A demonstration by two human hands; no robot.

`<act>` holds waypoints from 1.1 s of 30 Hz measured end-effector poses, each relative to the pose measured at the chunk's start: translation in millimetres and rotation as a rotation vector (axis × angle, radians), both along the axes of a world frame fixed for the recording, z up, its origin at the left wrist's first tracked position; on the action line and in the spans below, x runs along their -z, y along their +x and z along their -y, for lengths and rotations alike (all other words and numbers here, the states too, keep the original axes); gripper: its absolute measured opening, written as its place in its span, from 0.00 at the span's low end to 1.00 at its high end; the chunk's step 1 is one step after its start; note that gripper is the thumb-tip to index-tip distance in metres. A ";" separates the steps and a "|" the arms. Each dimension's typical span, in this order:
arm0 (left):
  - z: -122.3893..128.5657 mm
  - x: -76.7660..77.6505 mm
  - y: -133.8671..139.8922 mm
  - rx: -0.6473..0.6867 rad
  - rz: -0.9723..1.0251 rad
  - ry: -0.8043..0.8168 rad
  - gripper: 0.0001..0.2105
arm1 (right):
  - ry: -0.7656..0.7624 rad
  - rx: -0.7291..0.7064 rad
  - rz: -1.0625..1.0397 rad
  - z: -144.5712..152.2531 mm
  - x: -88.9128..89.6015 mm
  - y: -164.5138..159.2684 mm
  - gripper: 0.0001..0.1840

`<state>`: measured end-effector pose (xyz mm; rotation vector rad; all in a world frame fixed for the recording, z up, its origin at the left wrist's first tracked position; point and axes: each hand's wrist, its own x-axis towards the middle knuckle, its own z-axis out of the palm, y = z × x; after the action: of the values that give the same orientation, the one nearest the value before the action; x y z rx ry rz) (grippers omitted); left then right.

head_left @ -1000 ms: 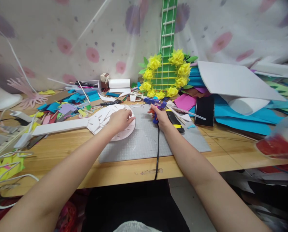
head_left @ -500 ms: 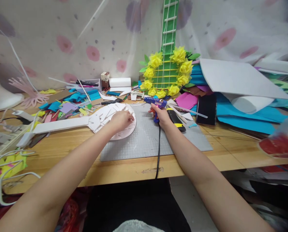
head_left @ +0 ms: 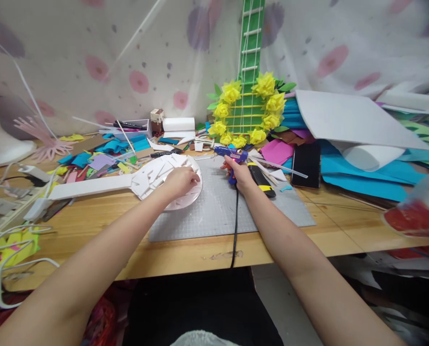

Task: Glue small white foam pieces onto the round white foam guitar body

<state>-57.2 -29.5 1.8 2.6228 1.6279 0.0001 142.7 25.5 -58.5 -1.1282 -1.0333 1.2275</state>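
Note:
My left hand [head_left: 182, 181] rests over the round end of a white banjo-shaped foam board piece [head_left: 91, 186], its fingers closed and pointing down. Whatever those fingertips press or pinch is too small to make out. Several white strips [head_left: 160, 168] lie stuck or scattered across the round part. In my right hand [head_left: 240, 174] is a blue hot glue gun [head_left: 232, 154] with a small red light; its nozzle points left toward the round piece, apart from it. A black cord [head_left: 236, 226] runs from the gun over the table's front edge.
A grey cutting mat [head_left: 214, 218] lies under the work. A black-and-yellow tool [head_left: 261, 180] and a phone [head_left: 306, 166] are to the right. Behind stands a green guitar shape [head_left: 250, 77] with yellow paper flowers. Coloured scraps [head_left: 102, 161] and a power strip [head_left: 14, 206] occupy the left.
The view has shifted very slightly. Both hands stay in nearly the same place, the right still gripping the glue gun and the left still on the white piece.

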 end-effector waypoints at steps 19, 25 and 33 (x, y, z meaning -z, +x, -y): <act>-12.7 -22.3 -32.1 -0.298 0.314 0.132 0.15 | -0.025 0.085 -0.033 -6.3 1.6 5.8 0.18; -18.9 -41.1 -82.0 -0.532 0.318 0.244 0.16 | -0.039 0.110 -0.017 -7.6 2.2 6.6 0.17; -17.4 -36.4 -107.7 -0.726 0.312 0.127 0.14 | -0.064 0.119 -0.087 -8.4 4.1 4.7 0.16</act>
<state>-164.8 -12.1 38.2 1.8173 2.3760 0.5212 147.3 33.9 -62.6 -1.1581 -0.8551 1.2109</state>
